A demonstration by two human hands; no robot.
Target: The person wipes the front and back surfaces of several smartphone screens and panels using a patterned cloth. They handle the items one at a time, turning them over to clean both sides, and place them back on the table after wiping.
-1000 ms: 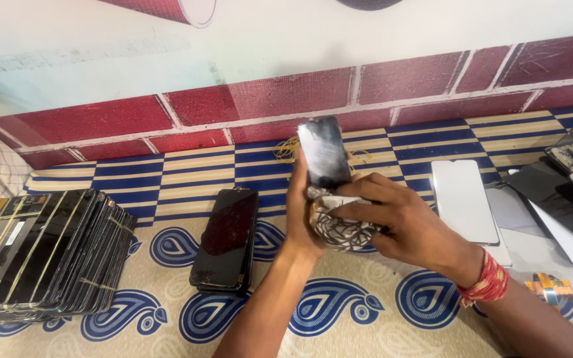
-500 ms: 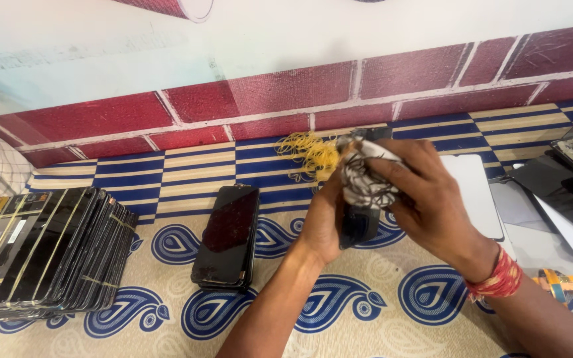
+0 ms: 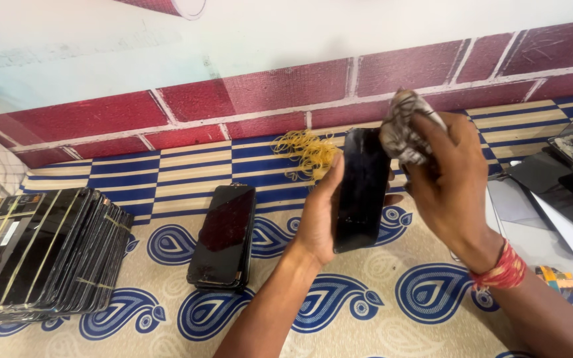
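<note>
The crumpled white cloth with dark line pattern (image 3: 406,126) has come up off the glass since half a second ago: it covered the upper part of the phone screen then, and now it sits at the top right corner, with nearly the whole dark face uncovered. The right hand (image 3: 449,176) is clenched around that cloth, fingers bunched over it, a red thread band (image 3: 499,268) wound round the wrist.

The left hand (image 3: 323,212) grips the black glossy rectangular phone screen (image 3: 363,189) from the left edge, thumb along the side, fingers wrapped behind, holding it nearly upright above the patterned mat. The screen tilts slightly, its top end touching the cloth.

Underneath lies the beige mat with blue paisley shapes (image 3: 366,298), which turns to blue and cream stripes near the red painted brick wall (image 3: 266,93). A loose tangle of yellow rubber bands (image 3: 306,152) rests on the striped part, just beside the held screen's upper left.

To the left, a small stack of dark phone screens (image 3: 223,238) lies flat on the mat, well apart from the hands. Farther left stands a long row of black screens bundled with rubber bands (image 3: 44,255). On the right, more flat panels, dark and pale grey (image 3: 552,212), overlap one another behind the right forearm.
</note>
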